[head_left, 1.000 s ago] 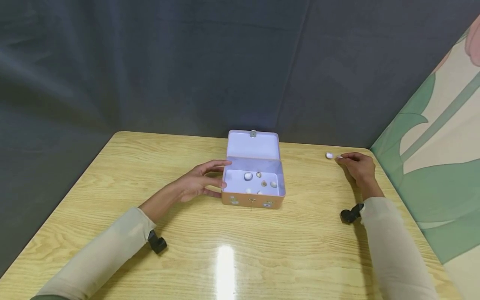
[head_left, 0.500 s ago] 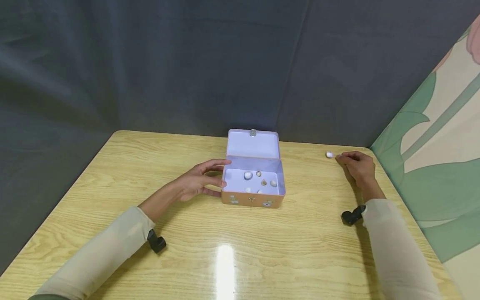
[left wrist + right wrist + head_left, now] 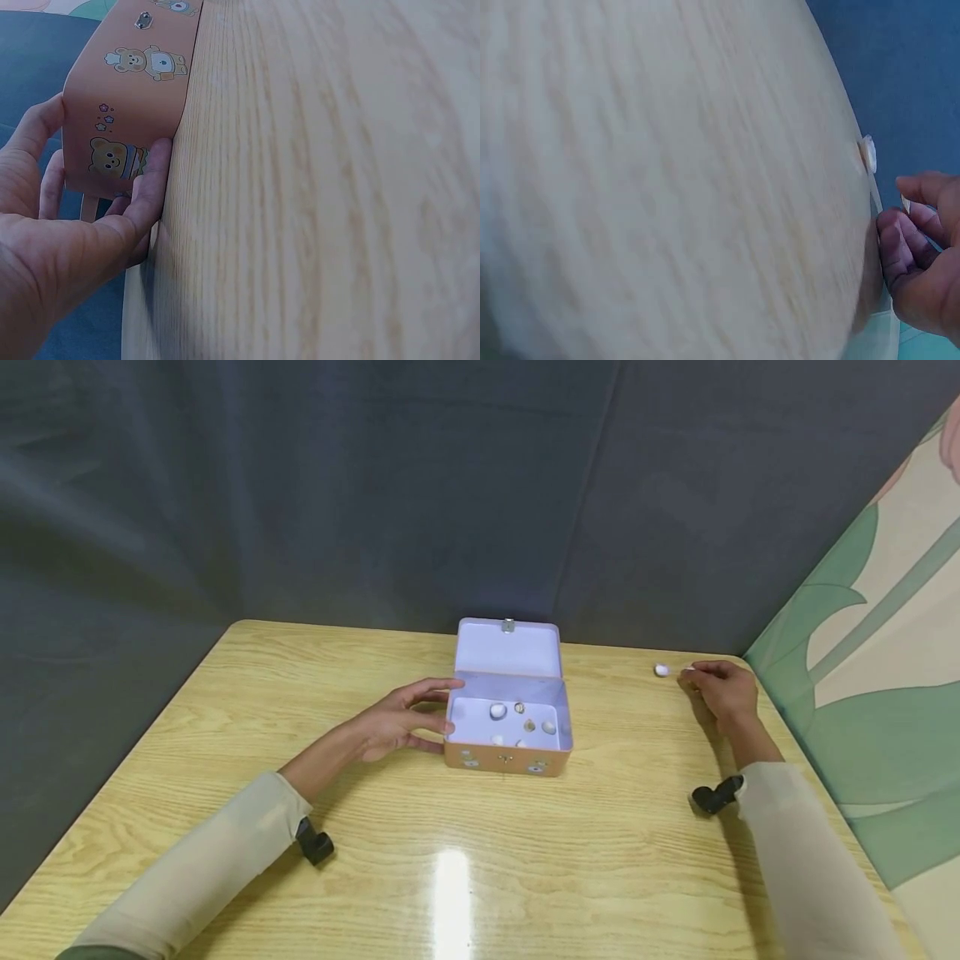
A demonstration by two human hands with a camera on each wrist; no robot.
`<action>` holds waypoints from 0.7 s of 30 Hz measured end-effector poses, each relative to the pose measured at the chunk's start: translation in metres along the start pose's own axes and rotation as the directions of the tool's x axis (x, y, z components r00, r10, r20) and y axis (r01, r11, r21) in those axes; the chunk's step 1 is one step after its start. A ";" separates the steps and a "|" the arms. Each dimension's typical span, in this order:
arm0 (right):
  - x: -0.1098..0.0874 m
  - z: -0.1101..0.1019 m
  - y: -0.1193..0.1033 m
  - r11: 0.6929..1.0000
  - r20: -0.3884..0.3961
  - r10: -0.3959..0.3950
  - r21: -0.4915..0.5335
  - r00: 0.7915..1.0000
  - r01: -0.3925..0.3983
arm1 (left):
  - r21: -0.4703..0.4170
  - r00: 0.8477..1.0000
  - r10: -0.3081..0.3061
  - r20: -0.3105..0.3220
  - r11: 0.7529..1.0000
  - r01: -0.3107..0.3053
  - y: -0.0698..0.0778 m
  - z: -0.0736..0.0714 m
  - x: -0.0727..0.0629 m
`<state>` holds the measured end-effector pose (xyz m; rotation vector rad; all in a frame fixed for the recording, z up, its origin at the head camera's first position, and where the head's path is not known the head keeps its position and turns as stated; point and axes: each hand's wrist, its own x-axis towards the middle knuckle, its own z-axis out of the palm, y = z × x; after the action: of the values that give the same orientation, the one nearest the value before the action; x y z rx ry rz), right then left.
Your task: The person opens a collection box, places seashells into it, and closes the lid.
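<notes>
An orange tin box point(image 3: 506, 761) printed with cartoon bears stands with its lid point(image 3: 507, 647) raised. Several small shells, white and brownish, lie on its lilac floor; one is a larger white shell point(image 3: 498, 712). My left hand point(image 3: 393, 722) holds the box's left end, with fingertips over the rim and a finger low on the front face point(image 3: 127, 112). At the far right of the table, my right hand point(image 3: 723, 692) pinches a small white shell point(image 3: 906, 203) between thumb and finger. Just left of it lies another white shell point(image 3: 661, 670) on the table.
The wooden table point(image 3: 600, 860) has its back edge along a dark curtain point(image 3: 375, 510). On the right hangs a cloth with green leaves point(image 3: 885, 727). A lamp glare shows on the tabletop near the front.
My right hand shifts very slightly to the right, and the white shell at its fingertips shows more plainly. The left hand and the box stay in place.
</notes>
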<state>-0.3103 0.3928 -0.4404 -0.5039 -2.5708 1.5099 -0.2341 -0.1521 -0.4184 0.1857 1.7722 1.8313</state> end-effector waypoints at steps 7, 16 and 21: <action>-0.007 0.003 -0.006 0.999 -0.022 -0.020 0.046 1.000 0.021 | 0.000 1.000 0.003 0.001 1.000 -0.003 -0.001 -0.001 0.000; -0.023 0.009 -0.015 0.975 0.013 -0.114 0.192 0.993 0.110 | -0.001 1.000 0.002 0.002 1.000 -0.002 0.000 0.000 -0.001; -0.034 0.013 -0.027 0.953 0.044 -0.178 0.255 0.983 0.162 | 0.001 1.000 0.006 0.004 1.000 -0.006 0.000 0.000 -0.001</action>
<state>-0.2875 0.3588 -0.4213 -0.1998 -2.3484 1.7798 -0.2333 -0.1520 -0.4182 0.1950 1.7709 1.8330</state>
